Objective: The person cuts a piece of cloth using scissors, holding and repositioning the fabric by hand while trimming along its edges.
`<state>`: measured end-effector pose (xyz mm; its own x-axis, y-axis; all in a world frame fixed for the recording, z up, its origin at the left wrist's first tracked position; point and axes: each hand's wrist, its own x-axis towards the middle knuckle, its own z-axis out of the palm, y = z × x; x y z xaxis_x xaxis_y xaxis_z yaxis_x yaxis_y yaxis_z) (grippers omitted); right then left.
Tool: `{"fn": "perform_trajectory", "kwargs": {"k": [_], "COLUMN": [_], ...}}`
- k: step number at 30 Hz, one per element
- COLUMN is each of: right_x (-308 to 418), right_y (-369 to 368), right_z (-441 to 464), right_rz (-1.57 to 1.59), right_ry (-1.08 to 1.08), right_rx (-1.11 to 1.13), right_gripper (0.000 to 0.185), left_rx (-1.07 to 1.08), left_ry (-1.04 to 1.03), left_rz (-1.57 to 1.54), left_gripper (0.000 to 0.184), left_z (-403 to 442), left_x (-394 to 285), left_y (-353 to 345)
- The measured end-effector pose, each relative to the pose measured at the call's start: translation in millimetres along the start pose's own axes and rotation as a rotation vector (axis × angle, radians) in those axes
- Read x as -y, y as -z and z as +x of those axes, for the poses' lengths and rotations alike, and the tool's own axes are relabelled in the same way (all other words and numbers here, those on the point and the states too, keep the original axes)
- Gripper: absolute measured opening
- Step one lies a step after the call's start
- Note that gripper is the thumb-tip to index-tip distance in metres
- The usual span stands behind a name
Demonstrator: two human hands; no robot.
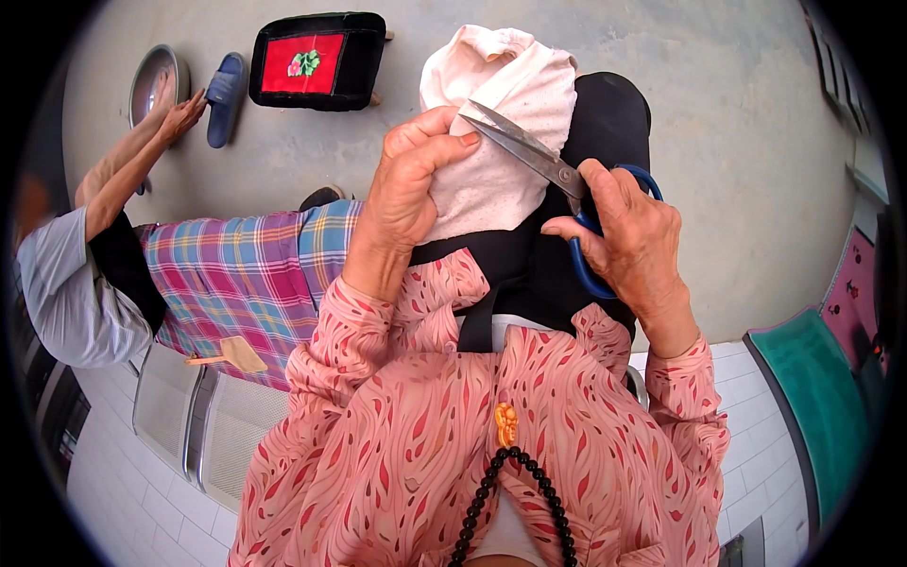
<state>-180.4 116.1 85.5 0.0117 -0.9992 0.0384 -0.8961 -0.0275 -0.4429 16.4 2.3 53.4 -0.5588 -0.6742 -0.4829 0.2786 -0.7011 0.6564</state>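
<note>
A pale cloth (496, 175) with small specks lies bunched over my lap. Thumb and fingers of my left hand (406, 184) pinch its left edge. In my right hand (635, 231) is a pair of scissors (531, 151) with blue handles, my fingers and thumb through the loops. The blades are parted slightly and point up and left, their tips close to my left fingertips. They lie over the cloth; whether any fabric is between them I cannot tell.
On my left a person (80, 293) sits with an arm reaching toward a blue slipper (225, 99), near a metal basin (142, 85). A plaid cloth (236, 274) spreads beside me, with a wooden fan-shaped piece (244, 354). Ahead stands a black-and-red stool (364, 61); a green padded seat (817, 406) is right.
</note>
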Motion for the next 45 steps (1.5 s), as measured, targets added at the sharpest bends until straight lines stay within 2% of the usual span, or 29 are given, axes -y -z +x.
{"fn": "perform_trajectory", "kwargs": {"k": [12, 15, 18, 21, 22, 24, 26, 29, 34, 37, 39, 45], "right_x": [-0.6, -0.8, -0.6, -9.3, -11.8, -11.1, -12.4, -6.9, -5.1, -5.0, -4.2, -1.5], "right_y": [-1.9, -7.1, -8.7, -2.5, 2.9, 9.4, 8.2, 1.2, -13.4, -16.4, -16.7, -12.6], "right_z": [-2.4, -6.1, -7.7, -13.0, -15.9, -17.4, -23.3, -32.0, -41.6, -44.1, -47.2, -46.9], "right_rz": [-0.034, 0.092, 0.361, 0.588, 0.632, 0.624, 0.646, 0.609, 0.297, 0.142, 0.083, -0.032], "right_ry": [0.002, -0.045, -0.189, -0.428, -0.448, -0.455, -0.452, -0.477, -0.327, -0.204, -0.192, -0.150], "right_rx": [-0.015, -0.030, -0.146, -0.182, -0.134, -0.144, -0.158, -0.168, -0.143, -0.123, -0.090, -0.023], "right_gripper": [0.054, 0.055, 0.048, 0.038, 0.027, 0.029, 0.033, 0.043, 0.057, 0.058, 0.059, 0.056], "left_rx": [0.017, 0.015, -0.007, -0.026, -0.027, -0.027, -0.044, -0.056, -0.075, -0.047, -0.018, -0.040], "left_ry": [0.026, 0.036, 0.066, 0.152, 0.157, 0.163, 0.138, 0.124, 0.151, 0.162, 0.140, 0.110], "left_rz": [0.000, 0.000, -0.015, 0.082, 0.158, 0.308, 0.271, 0.184, 0.108, 0.129, 0.209, 0.138], "left_gripper": [0.028, 0.027, 0.027, 0.028, 0.030, 0.034, 0.033, 0.033, 0.035, 0.036, 0.036, 0.037], "left_z": [-0.1, 0.9, 1.5, -0.6, -0.2, 0.6, 1.9, 3.4, 5.2, 4.6, 2.9, 0.9], "left_x": [-1.3, -1.0, -3.2, -9.7, -11.0, -11.8, -10.4, -6.0, -1.2, -3.6, -3.9, 2.2], "left_y": [-2.8, -1.8, -3.1, -7.5, -8.8, -11.8, -15.9, -18.2, -13.1, -14.7, -16.0, -9.8]}}
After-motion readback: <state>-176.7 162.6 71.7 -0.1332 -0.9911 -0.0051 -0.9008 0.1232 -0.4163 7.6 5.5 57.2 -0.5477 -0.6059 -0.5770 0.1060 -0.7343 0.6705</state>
